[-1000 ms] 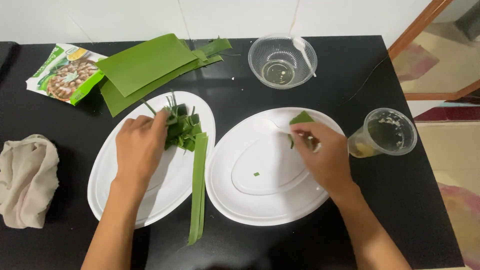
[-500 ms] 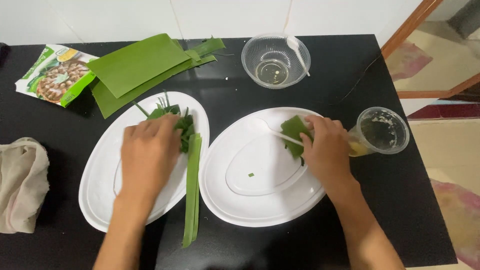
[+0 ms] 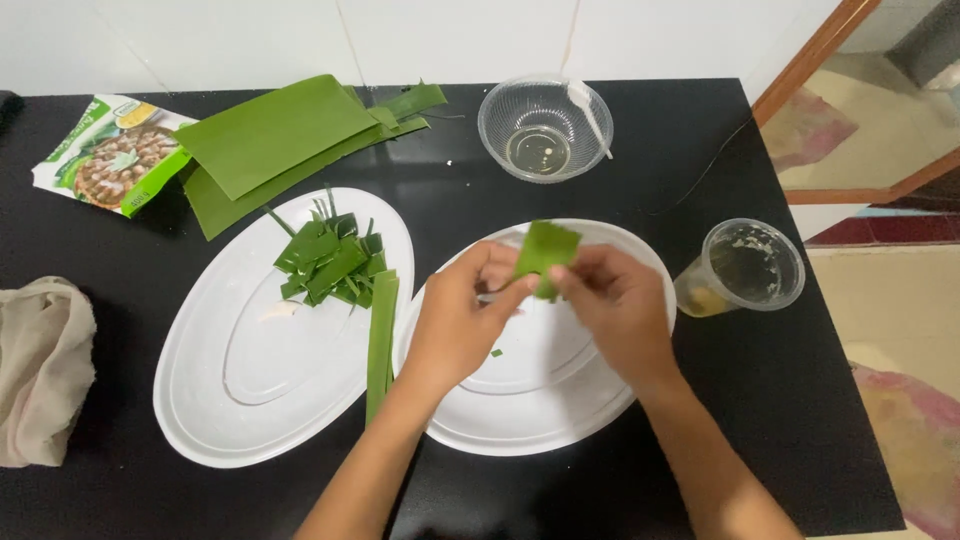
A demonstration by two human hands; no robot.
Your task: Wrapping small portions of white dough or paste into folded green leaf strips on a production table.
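Observation:
Both of my hands hold one small green leaf piece (image 3: 546, 254) above the right white oval plate (image 3: 620, 400). My left hand (image 3: 462, 318) pinches its left edge and my right hand (image 3: 612, 304) grips its right side. A pile of cut green leaf pieces (image 3: 328, 262) lies on the left white oval plate (image 3: 230, 400). A long leaf strip (image 3: 380, 342) rests on that plate's right rim, between the two plates.
Large folded green leaves (image 3: 270, 142) lie at the back left beside a printed food packet (image 3: 108, 155). A clear bowl with a white spoon (image 3: 545, 128) stands at the back. A clear plastic cup (image 3: 742, 270) sits right of the plate. A beige cloth (image 3: 40, 370) lies at the left edge.
My left hand has left the leaf pile on the left plate and moved right to join my right hand on the leaf piece, which is now lifted over the right plate.

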